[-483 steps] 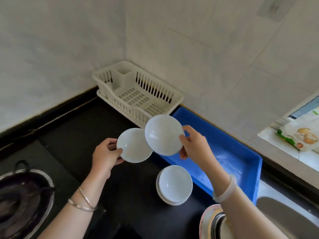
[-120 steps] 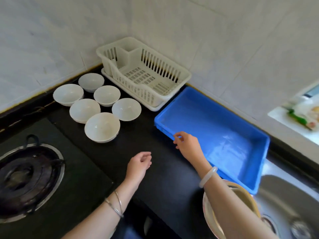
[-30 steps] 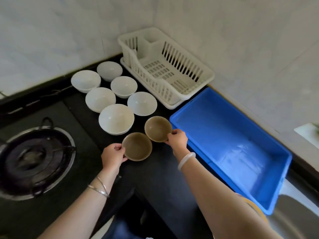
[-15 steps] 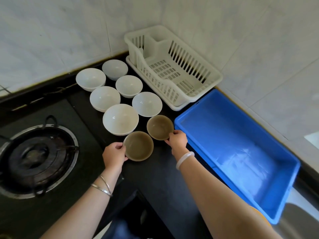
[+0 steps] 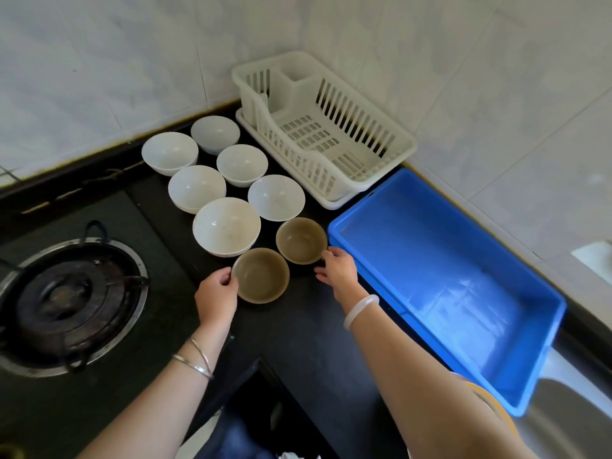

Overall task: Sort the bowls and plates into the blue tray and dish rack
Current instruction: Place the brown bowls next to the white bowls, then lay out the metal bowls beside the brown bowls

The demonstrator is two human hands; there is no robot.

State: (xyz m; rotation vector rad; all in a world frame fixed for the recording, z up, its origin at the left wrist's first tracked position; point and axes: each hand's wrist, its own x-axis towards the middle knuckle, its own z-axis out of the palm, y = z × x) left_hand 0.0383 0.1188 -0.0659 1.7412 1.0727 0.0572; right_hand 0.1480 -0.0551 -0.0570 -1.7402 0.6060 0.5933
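Observation:
Two brown bowls stand on the black counter. My left hand (image 5: 216, 293) grips the left rim of the nearer brown bowl (image 5: 260, 275). My right hand (image 5: 337, 268) touches the right rim of the farther brown bowl (image 5: 300, 239) with its fingertips; the bowl rests on the counter. Several white bowls (image 5: 226, 225) stand in two rows behind them. The white dish rack (image 5: 323, 134) sits in the corner with nothing in it. The blue tray (image 5: 440, 279) lies to the right, with nothing in it.
A gas burner (image 5: 68, 303) is at the left. A steel sink (image 5: 576, 409) lies at the lower right, with the rim of a yellowish plate (image 5: 490, 400) showing behind my right arm. White tiled walls close off the back.
Both brown bowls now rest on the counter in front of the white bowls. My right hand has loosened from the farther bowl's rim. The view has shifted slightly.

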